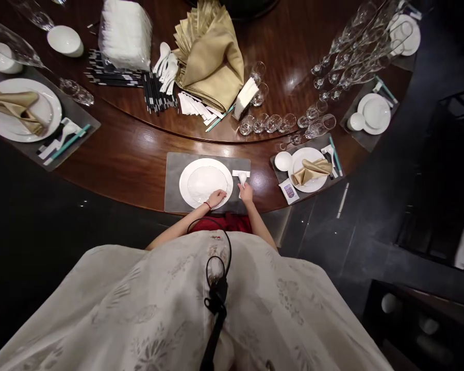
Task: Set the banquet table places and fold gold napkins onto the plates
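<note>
A round white plate (183, 178), with a smaller one (207, 184) stacked on it, sits on a grey placemat (173, 202) right in front of me. Over the lower right rim of the plate is my left hand (217, 198), its fingers curled together with nothing visible in them. My right hand (246, 192) grips a white spoon (242, 178) to the right of the plate. The spoon's bowl end lies at a white rest (236, 173) near the top of the placemat. My fingers hide part of the spoon's handle.
Gold napkins (212, 67), black chopsticks (158, 95), white spoons (166, 67) and a wrapped white stack (126, 36) lie on the raised middle. Several small glasses (273, 123) stand nearby. Other place settings flank mine, one with a folded napkin on its plate (308, 155).
</note>
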The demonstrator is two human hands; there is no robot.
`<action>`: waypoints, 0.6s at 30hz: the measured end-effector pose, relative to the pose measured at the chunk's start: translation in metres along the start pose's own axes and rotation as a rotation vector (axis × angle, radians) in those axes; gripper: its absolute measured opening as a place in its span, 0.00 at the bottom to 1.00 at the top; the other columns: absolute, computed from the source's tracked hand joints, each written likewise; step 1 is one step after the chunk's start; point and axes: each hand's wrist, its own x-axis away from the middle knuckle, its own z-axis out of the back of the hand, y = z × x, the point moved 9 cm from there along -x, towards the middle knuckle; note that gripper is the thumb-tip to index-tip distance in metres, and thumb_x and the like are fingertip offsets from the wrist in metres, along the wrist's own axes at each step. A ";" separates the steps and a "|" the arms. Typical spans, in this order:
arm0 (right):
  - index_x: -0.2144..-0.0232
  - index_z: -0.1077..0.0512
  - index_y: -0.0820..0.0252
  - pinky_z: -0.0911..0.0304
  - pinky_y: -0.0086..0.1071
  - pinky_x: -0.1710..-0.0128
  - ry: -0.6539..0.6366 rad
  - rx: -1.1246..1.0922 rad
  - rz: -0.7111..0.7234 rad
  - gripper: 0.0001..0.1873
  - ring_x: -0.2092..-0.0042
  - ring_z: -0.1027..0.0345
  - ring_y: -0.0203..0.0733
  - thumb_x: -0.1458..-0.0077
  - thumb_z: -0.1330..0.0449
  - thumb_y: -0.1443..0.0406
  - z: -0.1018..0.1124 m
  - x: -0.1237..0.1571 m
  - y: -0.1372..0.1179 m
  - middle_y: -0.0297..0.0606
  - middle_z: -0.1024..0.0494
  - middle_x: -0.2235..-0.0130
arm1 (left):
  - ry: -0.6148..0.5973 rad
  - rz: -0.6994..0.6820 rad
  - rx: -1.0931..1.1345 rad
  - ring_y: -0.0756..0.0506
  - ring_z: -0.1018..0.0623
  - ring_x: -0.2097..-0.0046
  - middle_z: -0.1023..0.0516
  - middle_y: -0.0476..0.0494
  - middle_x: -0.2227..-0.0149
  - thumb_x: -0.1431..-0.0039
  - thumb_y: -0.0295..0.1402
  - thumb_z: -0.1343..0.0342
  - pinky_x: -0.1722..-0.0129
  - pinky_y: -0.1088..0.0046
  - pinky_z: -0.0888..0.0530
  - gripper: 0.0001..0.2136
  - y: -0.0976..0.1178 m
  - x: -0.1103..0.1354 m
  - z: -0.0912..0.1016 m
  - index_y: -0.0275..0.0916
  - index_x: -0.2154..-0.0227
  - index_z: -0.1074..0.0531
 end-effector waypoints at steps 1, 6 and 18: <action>0.64 0.28 0.63 0.36 0.28 0.59 -0.027 0.079 0.012 0.12 0.58 0.26 0.43 0.35 0.45 0.59 -0.005 -0.004 -0.003 0.45 0.20 0.62 | 0.038 0.000 0.045 0.48 0.24 0.67 0.24 0.44 0.71 0.42 0.42 0.44 0.65 0.73 0.26 0.12 -0.002 0.003 0.012 0.37 0.71 0.30; 0.50 0.31 0.69 0.35 0.32 0.54 -0.084 0.266 -0.063 0.21 0.51 0.25 0.48 0.30 0.53 0.58 -0.017 -0.013 -0.012 0.58 0.22 0.53 | 0.177 -0.062 0.191 0.48 0.22 0.67 0.22 0.43 0.68 0.42 0.40 0.41 0.59 0.70 0.24 0.11 0.003 0.014 0.060 0.36 0.66 0.29; 0.47 0.30 0.63 0.34 0.35 0.55 -0.007 0.558 0.052 0.21 0.53 0.25 0.49 0.30 0.57 0.62 0.028 -0.016 -0.062 0.52 0.21 0.55 | 0.523 -0.303 0.043 0.46 0.21 0.62 0.21 0.41 0.63 0.41 0.36 0.47 0.57 0.69 0.25 0.09 0.057 -0.040 0.202 0.37 0.63 0.29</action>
